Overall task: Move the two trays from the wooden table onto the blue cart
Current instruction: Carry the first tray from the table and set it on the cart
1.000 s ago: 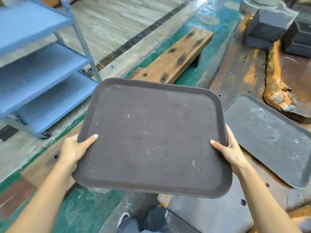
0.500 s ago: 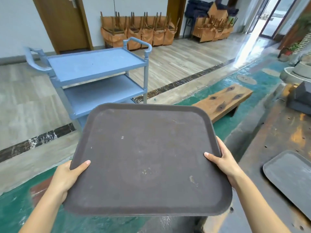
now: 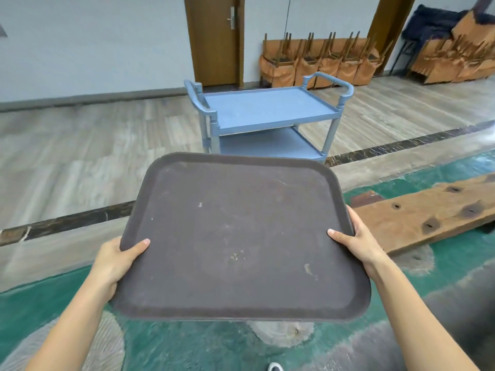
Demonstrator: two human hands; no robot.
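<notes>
Directly ahead, across a stretch of pale plank floor (image 3: 80, 156), the blue cart (image 3: 267, 108) is shown standing with its top shelf bare and a lower shelf partly visible beneath it; a wooden door (image 3: 214, 38) and a row of stacked chairs (image 3: 321, 60) are seen against the far wall. A wooden bench (image 3: 428, 212) is set to the right on the green floor covering (image 3: 455, 263). Between viewer and cart, a dark brown tray (image 3: 241, 236) is carried roughly level and empty, well apart from the cart and not yet over any shelf. The tray is gripped at its two short sides: the left hand (image 3: 115, 261) is closed on the left rim with the thumb laid over the top surface, and the right hand (image 3: 356, 242) is clamped on the right rim in the same manner, fingers hidden below. The tip of a shoe (image 3: 274, 367) is visible at the bottom edge. The first transfer is judged to be midway, with lifting done and carrying and setting down left. The second tray and the wooden table lie outside the view, so that tray is presumed to remain to be fetched.
</notes>
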